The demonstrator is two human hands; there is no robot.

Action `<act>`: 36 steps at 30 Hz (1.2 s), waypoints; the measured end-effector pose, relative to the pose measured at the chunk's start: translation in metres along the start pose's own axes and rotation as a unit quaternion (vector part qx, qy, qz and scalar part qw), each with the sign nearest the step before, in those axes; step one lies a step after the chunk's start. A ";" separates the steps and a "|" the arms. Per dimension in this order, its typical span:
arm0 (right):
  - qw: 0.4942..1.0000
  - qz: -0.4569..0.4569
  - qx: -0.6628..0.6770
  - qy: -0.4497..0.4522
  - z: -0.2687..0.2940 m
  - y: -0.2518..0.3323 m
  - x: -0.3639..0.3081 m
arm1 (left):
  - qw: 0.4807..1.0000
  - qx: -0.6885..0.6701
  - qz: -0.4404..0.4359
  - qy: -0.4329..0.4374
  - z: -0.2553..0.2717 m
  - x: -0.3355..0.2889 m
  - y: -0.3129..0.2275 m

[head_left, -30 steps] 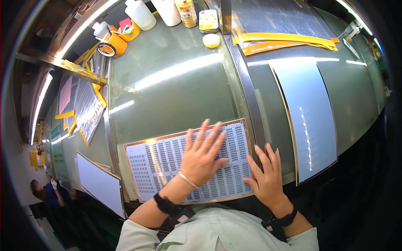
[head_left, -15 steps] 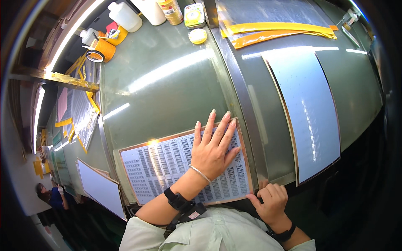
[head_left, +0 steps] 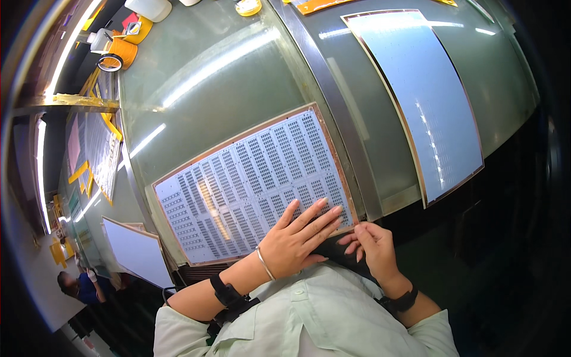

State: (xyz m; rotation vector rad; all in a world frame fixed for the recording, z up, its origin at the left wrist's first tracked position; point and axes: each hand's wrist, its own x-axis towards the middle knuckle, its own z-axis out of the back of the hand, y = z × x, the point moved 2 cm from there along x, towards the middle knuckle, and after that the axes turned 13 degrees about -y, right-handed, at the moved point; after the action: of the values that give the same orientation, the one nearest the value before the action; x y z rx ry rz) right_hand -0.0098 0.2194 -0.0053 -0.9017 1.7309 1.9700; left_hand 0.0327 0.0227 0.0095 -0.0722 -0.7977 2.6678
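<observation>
A pale blue circuit board panel [head_left: 250,172] with a copper-coloured border and rows of small dark marks lies flat in front of me, at the table's front edge. My left hand [head_left: 297,238] rests over its near edge toward the right, fingers stretched and slightly apart, holding nothing. At the panel's near right corner, the thumb and forefinger of my right hand [head_left: 377,250] pinch together on the border. The other fingers of that hand are curled below the corner.
A metal rail [head_left: 324,89] runs along the right of the panel. Beyond it lies a second long pale panel [head_left: 422,101]. Another pale board [head_left: 134,253] leans out at the left. Tape rolls [head_left: 122,50] and a white bottle [head_left: 151,7] stand far left. A co-worker [head_left: 83,285] is at far left.
My left hand has slid from the panel's right middle back toward me to its near edge. My right thumb and forefinger have closed at the corner. The view has tipped downward.
</observation>
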 end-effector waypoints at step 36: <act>0.768 0.562 -0.264 -0.156 0.036 0.027 0.001 | 0.907 0.247 0.241 -0.242 0.009 -0.159 0.019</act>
State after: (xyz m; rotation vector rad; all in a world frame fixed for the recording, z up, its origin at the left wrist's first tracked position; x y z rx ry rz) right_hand -0.0355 0.2496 0.0158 0.5969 1.6372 3.1818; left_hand 0.1739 -0.0520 -0.0017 0.6211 -0.2054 3.3357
